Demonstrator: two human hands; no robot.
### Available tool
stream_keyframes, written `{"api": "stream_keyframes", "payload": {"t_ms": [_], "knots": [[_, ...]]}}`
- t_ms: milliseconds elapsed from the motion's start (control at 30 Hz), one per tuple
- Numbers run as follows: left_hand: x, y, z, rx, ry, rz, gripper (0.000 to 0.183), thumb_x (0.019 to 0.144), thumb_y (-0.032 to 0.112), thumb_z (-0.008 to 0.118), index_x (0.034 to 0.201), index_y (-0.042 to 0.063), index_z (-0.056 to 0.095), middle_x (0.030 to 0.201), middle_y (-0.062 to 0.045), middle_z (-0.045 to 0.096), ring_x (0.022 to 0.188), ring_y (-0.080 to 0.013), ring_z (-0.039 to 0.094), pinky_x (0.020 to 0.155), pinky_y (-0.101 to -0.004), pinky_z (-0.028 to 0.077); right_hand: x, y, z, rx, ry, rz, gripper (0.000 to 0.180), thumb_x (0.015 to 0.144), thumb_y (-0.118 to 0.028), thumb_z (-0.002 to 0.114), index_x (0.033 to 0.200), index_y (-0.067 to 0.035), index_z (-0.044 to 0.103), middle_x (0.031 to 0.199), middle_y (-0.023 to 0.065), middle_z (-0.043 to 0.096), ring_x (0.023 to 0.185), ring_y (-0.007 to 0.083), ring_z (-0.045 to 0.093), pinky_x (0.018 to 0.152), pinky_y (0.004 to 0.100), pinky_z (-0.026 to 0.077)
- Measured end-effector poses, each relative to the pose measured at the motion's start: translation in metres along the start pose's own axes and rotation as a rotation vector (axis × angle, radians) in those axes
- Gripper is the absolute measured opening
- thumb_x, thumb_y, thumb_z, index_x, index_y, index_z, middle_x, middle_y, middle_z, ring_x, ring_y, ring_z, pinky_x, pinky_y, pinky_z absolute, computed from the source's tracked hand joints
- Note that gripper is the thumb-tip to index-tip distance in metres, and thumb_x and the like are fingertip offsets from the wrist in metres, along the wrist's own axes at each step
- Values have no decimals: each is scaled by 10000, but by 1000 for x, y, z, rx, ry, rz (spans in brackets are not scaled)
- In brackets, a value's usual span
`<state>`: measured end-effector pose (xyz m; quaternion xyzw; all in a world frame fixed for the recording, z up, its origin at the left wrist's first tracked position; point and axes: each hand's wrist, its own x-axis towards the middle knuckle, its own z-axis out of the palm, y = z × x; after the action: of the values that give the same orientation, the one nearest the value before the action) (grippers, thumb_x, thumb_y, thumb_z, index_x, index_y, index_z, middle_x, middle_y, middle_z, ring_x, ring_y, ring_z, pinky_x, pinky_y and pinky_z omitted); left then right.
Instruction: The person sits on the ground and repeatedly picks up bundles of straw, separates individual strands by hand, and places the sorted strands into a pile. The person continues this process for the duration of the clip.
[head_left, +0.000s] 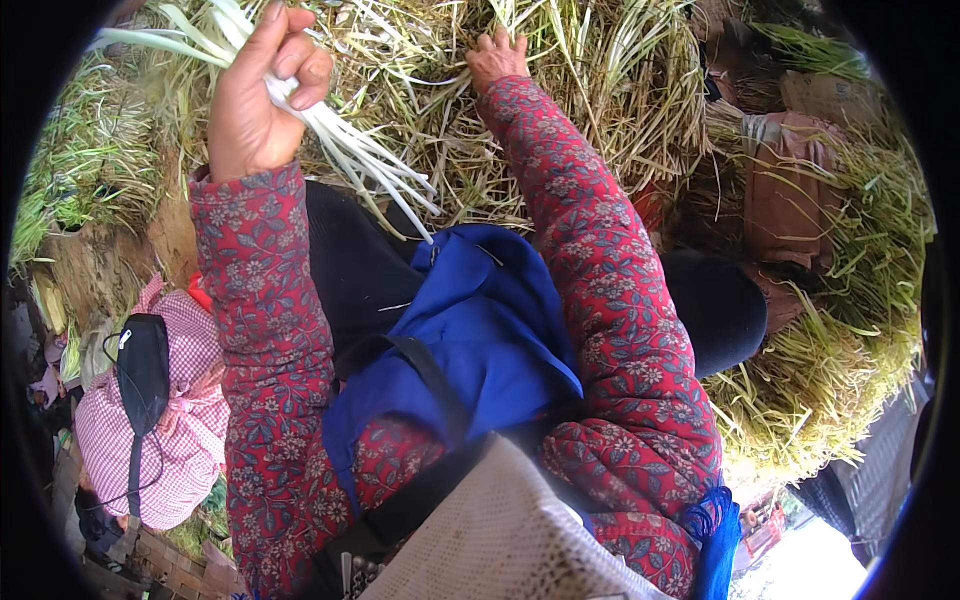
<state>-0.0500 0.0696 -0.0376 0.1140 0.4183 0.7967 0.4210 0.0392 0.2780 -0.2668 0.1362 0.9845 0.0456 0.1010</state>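
Note:
My left hand (271, 94), raised at the upper left, is closed around a small bunch of long pale stalks (360, 146), possibly chives or young garlic. Their white ends slant down towards the blue cloth (480, 307) over my lap, and the other ends run out past the thumb. Further right, my right hand (499, 56) reaches into a heap of loose stalks and dry, straw-like leaves (600, 97). Its fingertips meet pale stalks at the top of the view; whether they grip any is unclear. Both forearms wear red flowered sleeves.
Green-leaved bunches (97, 157) lie at the left, and a larger stack of yellow-green stalks (810, 382) lies at the right. A pink checked cloth bundle (165, 427) sits at the lower left with a black pouch (144, 367) on it. Brown cloth (787, 195) hangs at the right.

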Motion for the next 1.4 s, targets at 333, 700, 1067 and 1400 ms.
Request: {"api": "stream_keyframes", "payload": {"t_ms": [333,700,1067,1400], "knots": [[3,-9,8,9,81,-3,197,876,189,523,904,-6,521,612,15,399,589,-103,415,452,-201,311,-51,82,-63,437,330,84,155,803,-280,590,850,-134,612,753,39,647,701,209,628,742,358,481],[-10,-44,56,423,46,58,267,746,101,615,965,-48,581,661,-25,534,531,-60,491,366,-147,310,-125,28,-134,2244,591,350,67,815,-65,596,876,-40,587,752,37,607,617,119,570,567,261,500],[-20,-74,67,556,104,1,252,788,208,642,951,20,607,690,22,544,569,-36,478,409,-159,284,-139,-14,-154,1803,542,260,155,791,-97,647,893,19,630,782,22,620,663,75,545,617,210,450],[-10,-95,54,277,216,-78,189,785,178,636,938,87,575,808,11,576,653,-88,556,429,-179,329,-129,-33,-142,1761,704,370,134,789,-102,637,864,9,637,707,0,602,609,51,499,551,194,407]]}}
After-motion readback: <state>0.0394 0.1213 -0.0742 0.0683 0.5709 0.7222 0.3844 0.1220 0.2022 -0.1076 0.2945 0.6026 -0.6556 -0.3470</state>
